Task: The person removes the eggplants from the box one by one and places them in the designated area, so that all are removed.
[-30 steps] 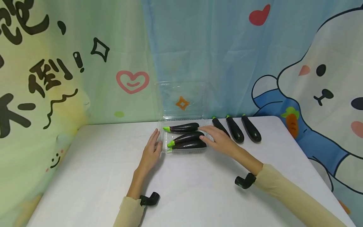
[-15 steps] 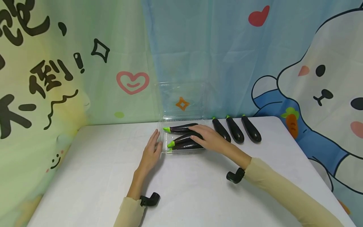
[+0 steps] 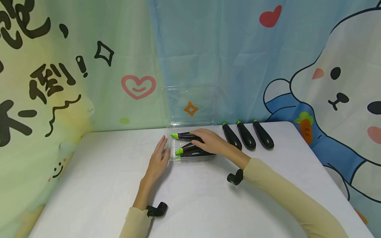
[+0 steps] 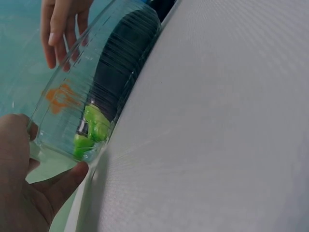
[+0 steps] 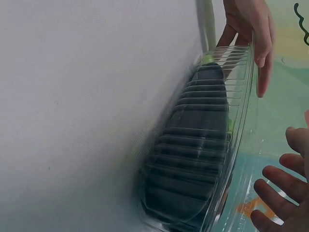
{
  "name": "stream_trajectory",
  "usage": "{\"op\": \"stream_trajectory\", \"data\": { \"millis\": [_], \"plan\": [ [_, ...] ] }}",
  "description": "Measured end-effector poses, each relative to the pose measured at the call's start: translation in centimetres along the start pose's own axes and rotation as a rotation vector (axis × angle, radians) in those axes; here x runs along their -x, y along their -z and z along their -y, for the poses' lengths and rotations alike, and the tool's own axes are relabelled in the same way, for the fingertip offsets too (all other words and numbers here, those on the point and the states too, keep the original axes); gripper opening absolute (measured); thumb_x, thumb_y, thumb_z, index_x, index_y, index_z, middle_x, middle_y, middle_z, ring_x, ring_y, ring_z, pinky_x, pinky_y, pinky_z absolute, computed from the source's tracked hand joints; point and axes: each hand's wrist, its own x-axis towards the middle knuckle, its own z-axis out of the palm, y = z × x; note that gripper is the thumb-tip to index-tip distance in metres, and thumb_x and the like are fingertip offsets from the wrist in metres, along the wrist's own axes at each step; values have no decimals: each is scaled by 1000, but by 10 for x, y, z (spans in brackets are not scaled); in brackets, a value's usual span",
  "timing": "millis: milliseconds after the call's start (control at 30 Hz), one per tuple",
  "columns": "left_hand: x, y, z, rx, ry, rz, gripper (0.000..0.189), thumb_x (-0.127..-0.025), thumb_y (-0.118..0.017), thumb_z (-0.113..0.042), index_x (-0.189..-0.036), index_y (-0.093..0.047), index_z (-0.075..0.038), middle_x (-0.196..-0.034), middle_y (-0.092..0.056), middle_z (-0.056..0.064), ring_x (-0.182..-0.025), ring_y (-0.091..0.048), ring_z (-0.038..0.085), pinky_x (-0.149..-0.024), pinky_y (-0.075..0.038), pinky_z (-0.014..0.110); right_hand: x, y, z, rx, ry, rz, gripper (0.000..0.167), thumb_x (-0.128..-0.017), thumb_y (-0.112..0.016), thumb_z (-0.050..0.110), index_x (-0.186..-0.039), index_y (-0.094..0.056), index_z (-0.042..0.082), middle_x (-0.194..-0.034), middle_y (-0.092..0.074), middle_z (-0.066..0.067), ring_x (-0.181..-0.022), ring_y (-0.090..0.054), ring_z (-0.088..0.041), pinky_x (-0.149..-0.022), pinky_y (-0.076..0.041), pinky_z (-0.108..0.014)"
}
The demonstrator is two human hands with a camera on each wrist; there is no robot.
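Note:
A clear plastic clamshell box (image 3: 170, 152) sits toward the back of the table with its lid (image 3: 190, 96) raised. Inside lie three dark eggplants (image 3: 190, 154), green stems pointing left. My left hand (image 3: 158, 159) rests along the box's left side, fingers fairly straight; the left wrist view puts its thumb (image 4: 72, 176) at the box's lower corner. Over the right half of the box hovers my right hand (image 3: 209, 142), covering parts of the eggplants. Its fingers (image 5: 277, 198) are spread above the rim in the right wrist view, with nothing held between them.
To the right of the box, three more eggplants (image 3: 246, 136) lie side by side on the white table (image 3: 119, 178). A printed curtain (image 3: 238, 66) hangs behind the table's back edge. Small black cameras (image 3: 157, 209) are strapped at both wrists.
My right hand has moved left over the box, covering more of the eggplants inside and uncovering the nearest loose one. The left hand and the box have stayed put.

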Motion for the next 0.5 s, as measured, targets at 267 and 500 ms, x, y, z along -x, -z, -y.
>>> {"op": "stream_trajectory", "data": {
  "millis": [267, 500],
  "plan": [
    [0, 1, -1, 3, -6, 3, 52, -103, -42, -26, -151, -33, -10, -161, -27, 0, -134, -50, 27, -114, -38, 46, -9, -5, -1, 2, 9, 40, 50, -100, -52, 30, -144, -45, 6, -146, -49, -16, -137, -45, -34, -113, -38, -50],
    [1, 1, -1, 1, -4, 3, 52, -103, -41, -27, -152, -33, -10, -161, -26, 0, -130, -54, 28, -111, -40, 47, -11, -7, 1, 9, 2, 52, 51, -100, -52, 30, -144, -46, 5, -146, -49, -16, -137, -45, -34, -113, -38, -50]
  ]
}}
